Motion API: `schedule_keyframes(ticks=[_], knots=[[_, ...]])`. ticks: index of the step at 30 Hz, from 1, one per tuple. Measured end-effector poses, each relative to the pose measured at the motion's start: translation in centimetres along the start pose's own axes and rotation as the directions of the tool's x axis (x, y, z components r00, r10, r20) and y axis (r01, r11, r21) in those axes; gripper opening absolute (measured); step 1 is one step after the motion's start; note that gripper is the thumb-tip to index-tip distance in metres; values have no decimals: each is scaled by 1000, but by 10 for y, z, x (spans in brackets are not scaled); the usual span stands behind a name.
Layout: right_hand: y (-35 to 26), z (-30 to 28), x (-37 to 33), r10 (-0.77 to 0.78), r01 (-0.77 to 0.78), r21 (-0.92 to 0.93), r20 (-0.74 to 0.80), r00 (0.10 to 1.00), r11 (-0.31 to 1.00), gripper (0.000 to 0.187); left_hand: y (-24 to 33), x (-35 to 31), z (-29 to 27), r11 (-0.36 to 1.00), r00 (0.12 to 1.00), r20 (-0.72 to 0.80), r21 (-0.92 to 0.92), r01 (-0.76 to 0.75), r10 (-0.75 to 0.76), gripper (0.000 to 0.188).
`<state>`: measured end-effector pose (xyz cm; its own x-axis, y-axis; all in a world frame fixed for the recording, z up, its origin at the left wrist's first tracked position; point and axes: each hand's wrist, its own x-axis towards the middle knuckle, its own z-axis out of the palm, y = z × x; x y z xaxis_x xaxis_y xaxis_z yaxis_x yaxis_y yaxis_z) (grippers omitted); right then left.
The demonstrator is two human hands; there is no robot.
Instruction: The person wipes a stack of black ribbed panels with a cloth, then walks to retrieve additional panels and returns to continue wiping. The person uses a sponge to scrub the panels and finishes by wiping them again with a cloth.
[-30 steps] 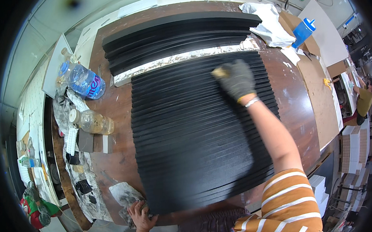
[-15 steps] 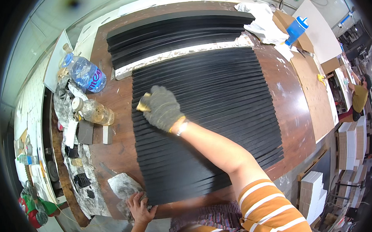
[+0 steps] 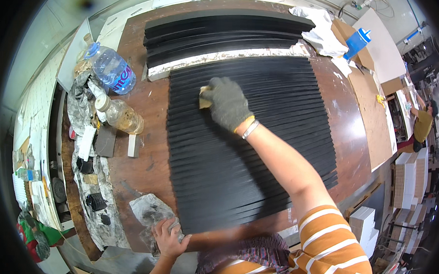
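Note:
Many long black strips (image 3: 248,153) lie side by side across the table like a ribbed sheet. My right hand (image 3: 228,104), in a grey knitted glove, is closed around a small tan pad (image 3: 205,98) over the far left part of the strips. I cannot make out whether the pad is sponge or folded abrasive. At the near left corner of the strips, my bare left hand (image 3: 169,240) has its fingers curled onto a smudged grey-white rag (image 3: 150,210) at the table edge.
A white-smeared bar (image 3: 232,58) and stacked black strips (image 3: 224,32) lie behind. On the left stand a large water bottle (image 3: 112,68) and a smaller bottle (image 3: 122,117). A blue bottle (image 3: 357,44) and white cloth (image 3: 322,31) are far right. Another person (image 3: 423,126) works beyond.
My right hand has moved right and farther away over the strips with the tan pad. The left hand stays on the rag by the near edge. The whole view has shifted slightly.

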<state>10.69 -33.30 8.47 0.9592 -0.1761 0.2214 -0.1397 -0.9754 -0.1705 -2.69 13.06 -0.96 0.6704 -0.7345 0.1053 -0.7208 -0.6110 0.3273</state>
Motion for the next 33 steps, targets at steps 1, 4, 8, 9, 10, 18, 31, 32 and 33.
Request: schedule_keyframes(ticks=[1,4,8,9,10,18,31,32,33], knots=[[4,-2,1,26,-25,-20,70,997,999,38,0,1,-1,1000,1000,10,0,-4,4,45],[32,-11,-6,209,-210,-155,-21,978,965,37,2,2,-3,1000,1000,2,2,3,-3,47],[31,4,-5,52,-54,-19,-93,994,998,39,3,4,-5,999,999,4,-10,-34,34,50],[25,9,-3,-76,80,36,-118,990,996,40,3,5,-6,999,999,2,-15,-36,36,50],[20,11,-2,-94,98,51,-60,994,994,41,3,5,-7,999,999,10,-18,-31,31,51],[75,-28,-45,356,-366,-259,-87,930,894,39,0,3,-5,997,999,-14,-51,-49,48,53],[145,1,-71,281,-274,63,-195,940,960,28,5,2,-6,999,1000,-20,-41,-21,20,47],[177,-7,-85,306,-315,-6,-213,928,949,29,6,2,-7,999,1000,-7,-30,-18,18,48],[209,-17,-98,369,-375,9,-212,905,927,31,7,3,-7,999,1000,-9,-26,-24,24,48]])
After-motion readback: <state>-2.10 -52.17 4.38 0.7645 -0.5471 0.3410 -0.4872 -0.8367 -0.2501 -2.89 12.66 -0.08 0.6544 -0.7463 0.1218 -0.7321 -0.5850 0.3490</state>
